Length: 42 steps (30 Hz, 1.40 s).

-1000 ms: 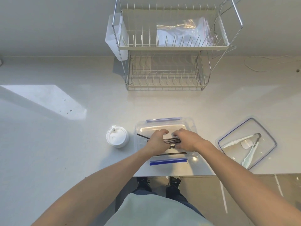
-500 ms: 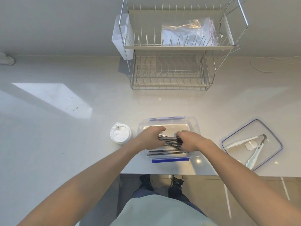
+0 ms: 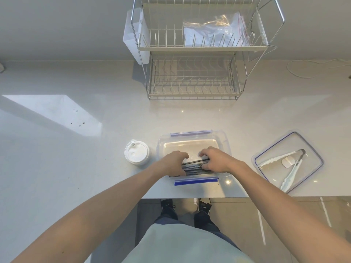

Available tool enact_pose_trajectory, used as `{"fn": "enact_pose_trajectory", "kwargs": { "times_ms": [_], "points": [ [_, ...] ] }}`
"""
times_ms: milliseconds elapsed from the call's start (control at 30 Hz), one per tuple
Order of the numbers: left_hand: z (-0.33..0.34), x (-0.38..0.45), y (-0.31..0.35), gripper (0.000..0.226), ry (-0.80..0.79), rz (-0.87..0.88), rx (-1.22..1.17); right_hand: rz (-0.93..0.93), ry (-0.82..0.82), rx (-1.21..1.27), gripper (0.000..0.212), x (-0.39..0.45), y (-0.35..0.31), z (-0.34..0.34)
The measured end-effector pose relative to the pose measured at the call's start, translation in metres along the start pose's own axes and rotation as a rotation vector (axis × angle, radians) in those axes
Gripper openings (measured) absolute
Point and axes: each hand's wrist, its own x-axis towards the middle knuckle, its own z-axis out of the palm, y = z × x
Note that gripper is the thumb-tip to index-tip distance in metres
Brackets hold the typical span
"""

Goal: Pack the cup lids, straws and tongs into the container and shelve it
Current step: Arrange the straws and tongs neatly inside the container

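Note:
A clear plastic container (image 3: 190, 144) with blue clips stands near the counter's front edge. A bundle of black straws (image 3: 193, 168) lies lengthwise in its near half. My left hand (image 3: 173, 163) covers the straws' left ends and my right hand (image 3: 216, 161) grips their right ends, both inside the container. A stack of white cup lids (image 3: 137, 155) stands just left of the container. To the right, white tongs (image 3: 289, 172) lie on the container's upturned clear lid (image 3: 307, 149).
A two-tier wire dish rack (image 3: 193, 80) stands at the back of the counter, with a clear plastic bag (image 3: 212, 29) on its upper shelf. A white cable (image 3: 303, 69) lies at the back right. The counter edge runs just below the container.
Both hands have lowered the straw bundle from a slanted hold above the container to lie flat along its near side. The camera view shifted slightly.

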Motion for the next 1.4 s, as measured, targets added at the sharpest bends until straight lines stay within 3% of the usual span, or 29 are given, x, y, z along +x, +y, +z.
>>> {"fn": "enact_pose_trajectory", "kwargs": {
  "times_ms": [200, 433, 600, 733, 867, 1033, 1400],
  "points": [
    [-0.002, -0.003, -0.008, 0.053, 0.143, -0.002, -0.051, 0.023, 0.109, -0.048, 0.039, -0.002, 0.002, -0.003],
    [0.011, -0.002, -0.005, 0.046, 0.038, 0.018, 0.037, -0.016, 0.031, -0.287, 0.034, -0.008, -0.006, 0.002],
    [0.008, -0.001, -0.006, 0.050, 0.046, 0.030, 0.110, 0.012, 0.111, -0.328, 0.038, -0.008, -0.011, 0.002],
    [0.009, 0.000, -0.008, 0.042, 0.057, 0.033, 0.139, 0.044, -0.005, -0.395, 0.026, -0.009, -0.014, 0.005],
    [0.006, 0.002, -0.009, 0.044, 0.018, 0.029, 0.102, 0.056, -0.053, -0.335, 0.022, -0.009, -0.013, 0.003],
    [0.006, 0.003, -0.010, 0.056, 0.007, 0.021, 0.073, 0.087, 0.033, -0.306, 0.033, -0.010, -0.017, -0.004],
    [-0.005, 0.009, -0.014, 0.047, -0.005, -0.001, 0.016, 0.163, -0.032, -0.262, 0.029, -0.012, -0.025, -0.023]
  ]
}}
